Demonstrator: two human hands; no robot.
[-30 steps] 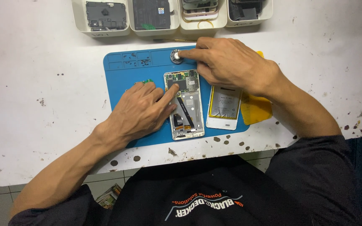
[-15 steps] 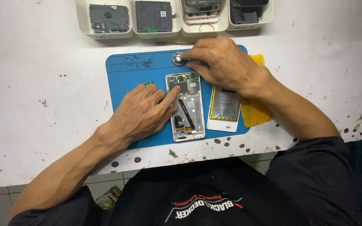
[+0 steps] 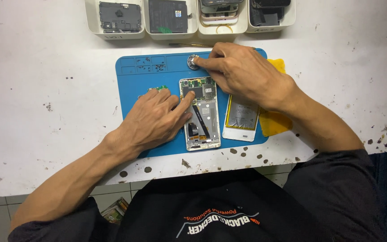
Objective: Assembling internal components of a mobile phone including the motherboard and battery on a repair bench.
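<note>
Head cam only: the opened phone (image 3: 200, 114) lay on the blue mat (image 3: 133, 76), about mid-mat. Left hand (image 3: 154, 120) rested flat and unclenched beside it, index fingertip pressing on the board near the top. Right hand (image 3: 242, 74) reached to the small round metal dish (image 3: 193, 61) at the mat's top edge, fingertips on it, maybe pinching something, too small to tell. A white back panel (image 3: 242, 117) sat just right of the phone.

The opened phone (image 3: 201, 114) is lying flat and lengthwise on the blue mat, back cover off, exposing its circuit board and white frame. The small round metal dish (image 3: 193, 62) is sitting at the mat's far edge, just beyond the phone.
</note>
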